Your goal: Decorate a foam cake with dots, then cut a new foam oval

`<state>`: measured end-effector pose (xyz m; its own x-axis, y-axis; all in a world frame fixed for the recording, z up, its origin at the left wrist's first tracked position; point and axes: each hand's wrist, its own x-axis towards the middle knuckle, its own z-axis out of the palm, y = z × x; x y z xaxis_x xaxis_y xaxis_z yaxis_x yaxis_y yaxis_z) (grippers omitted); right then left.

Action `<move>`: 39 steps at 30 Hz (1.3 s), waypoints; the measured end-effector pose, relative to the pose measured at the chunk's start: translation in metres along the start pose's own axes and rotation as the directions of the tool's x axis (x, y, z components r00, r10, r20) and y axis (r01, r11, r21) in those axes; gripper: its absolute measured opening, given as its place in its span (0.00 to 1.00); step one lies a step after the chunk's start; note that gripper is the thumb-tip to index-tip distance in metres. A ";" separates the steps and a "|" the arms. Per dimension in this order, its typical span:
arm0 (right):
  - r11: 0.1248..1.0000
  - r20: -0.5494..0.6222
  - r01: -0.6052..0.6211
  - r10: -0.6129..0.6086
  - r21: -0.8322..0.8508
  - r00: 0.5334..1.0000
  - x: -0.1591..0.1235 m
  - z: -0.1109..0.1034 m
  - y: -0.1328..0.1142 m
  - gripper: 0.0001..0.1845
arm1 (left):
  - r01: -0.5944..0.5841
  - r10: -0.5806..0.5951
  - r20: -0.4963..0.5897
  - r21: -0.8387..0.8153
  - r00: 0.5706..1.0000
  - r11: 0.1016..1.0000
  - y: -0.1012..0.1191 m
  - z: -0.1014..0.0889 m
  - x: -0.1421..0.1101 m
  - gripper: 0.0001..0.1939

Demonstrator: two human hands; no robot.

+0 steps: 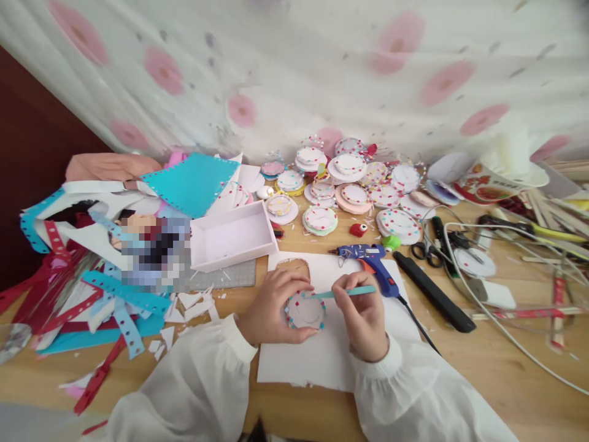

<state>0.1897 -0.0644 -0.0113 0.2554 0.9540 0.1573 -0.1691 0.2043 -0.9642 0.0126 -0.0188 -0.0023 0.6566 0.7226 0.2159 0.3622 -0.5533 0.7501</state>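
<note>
My left hand [273, 307] curls its thumb and fingers around the edge of a small round white paper disc [306, 314], whose rim carries red and blue dots. In my right hand [363, 316] is a slim teal pair of tweezers [356, 291], pinched between thumb and fingers. Its thin tip points left, over the upper part of the disc. Both hands are above a white sheet of paper [294, 363]. Just beyond the right hand lies a blue glue gun [378, 270], its black cord running off to the right.
Several decorated paper discs [354, 195] stand in stacks at the back. Left are a white open box [232, 236], paper scraps [197, 307] and punched blue strips [129, 294]. Scissors [427, 253], a black bar-shaped object [432, 291] and a white cable [497, 331] lie right.
</note>
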 end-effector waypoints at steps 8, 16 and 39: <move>0.997 0.104 -0.051 0.046 0.051 0.994 -0.001 0.003 0.000 0.08 | 0.001 0.000 -0.030 0.045 1.000 0.999 -0.002 0.003 -0.001 0.24; 0.996 0.135 -0.068 0.061 0.048 0.989 -0.002 0.003 0.000 0.08 | -0.006 0.008 -0.060 0.038 0.998 0.999 -0.004 0.005 -0.002 0.23; 0.997 0.165 -0.062 0.053 0.045 0.985 -0.003 0.002 0.001 0.09 | -0.014 0.016 -0.056 0.033 0.998 0.999 -0.004 0.004 -0.002 0.22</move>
<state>0.1864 -0.0666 -0.0125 0.0850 0.9867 0.1386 -0.2268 0.1546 -0.9616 0.0124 -0.0199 -0.0087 0.6244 0.7358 0.2621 0.3746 -0.5765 0.7261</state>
